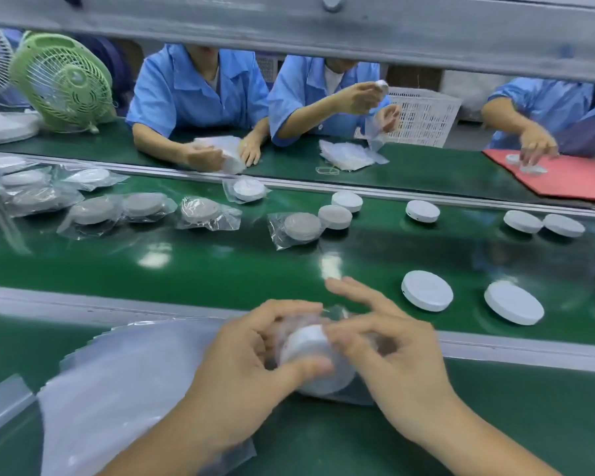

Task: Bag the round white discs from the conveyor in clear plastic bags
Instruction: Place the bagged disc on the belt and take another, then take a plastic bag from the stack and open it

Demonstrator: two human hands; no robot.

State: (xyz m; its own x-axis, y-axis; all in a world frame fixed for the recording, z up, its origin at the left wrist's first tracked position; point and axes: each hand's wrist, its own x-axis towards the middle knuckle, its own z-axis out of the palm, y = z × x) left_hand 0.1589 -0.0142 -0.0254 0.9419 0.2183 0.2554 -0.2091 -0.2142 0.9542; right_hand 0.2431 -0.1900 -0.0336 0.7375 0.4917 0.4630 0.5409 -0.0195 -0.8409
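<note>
White plastic, the disc (306,352) sits between your hands just above the green bench (512,424), wrapped in a clear bag (337,312). Your left grip (251,365) curls round the disc, thumb laid across its rim. Your right grip (395,359) pinches the clear bag with thumb and forefinger, the other fingers spread straight. A stack of empty bags (128,379) lies under your left wrist. Bare discs (426,290) lie on the conveyor (220,266) beyond.

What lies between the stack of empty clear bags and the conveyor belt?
Only a grey metal rail; the head view shows it.
</note>
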